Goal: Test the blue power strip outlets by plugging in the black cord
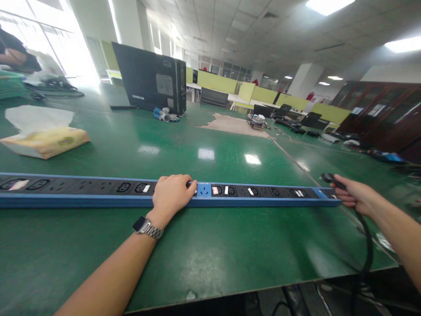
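Observation:
A long blue and black power strip lies across the green table, with rows of sockets and small white stickers on its top face. My left hand, a metal-band watch at its wrist, grips the strip just left of a blue socket; its fingers wrap over the far side. At the strip's right end, my right hand is closed around a black power plug, held above the strip's end. A thick black cable hangs from that hand down past the table edge.
A tissue pack lies at left. Behind stand a black computer case and blue-white gloves. A small device sits farther back near torn tabletop covering. A person is at far left, beside a green basket.

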